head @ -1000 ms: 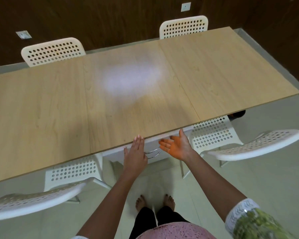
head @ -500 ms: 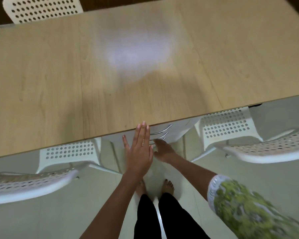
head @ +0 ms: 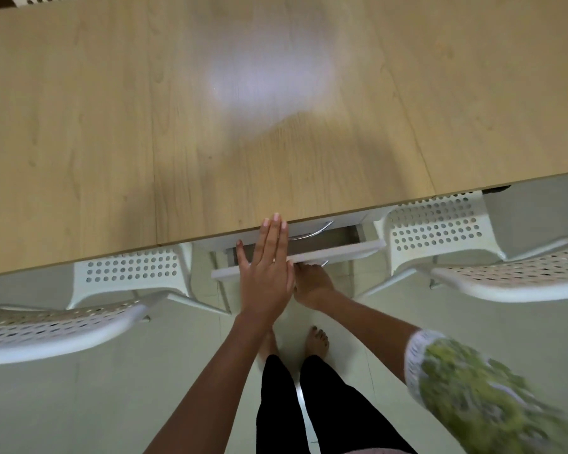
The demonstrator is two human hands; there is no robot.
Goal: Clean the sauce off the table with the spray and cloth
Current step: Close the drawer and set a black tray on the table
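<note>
The left hand (head: 266,267) is held flat with straight fingers, its tips at the near edge of the table (head: 112,126). Below that edge, the right hand (head: 312,280) grips the front of a partly open white drawer (head: 335,249). Whether spray or cloth lies inside cannot be told.

Soft indoor light; white glare on table (head: 79,109), blurred sleeve (head: 492,398), wide-angle bending

no readable text, labels or numbers

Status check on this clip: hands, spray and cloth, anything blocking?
Left hand flat, fingers straight, at table edge. Right hand grips front of part-open white drawer. Spray, cloth, sauce: none visible. Chairs flank the drawer, not blocking.
</note>
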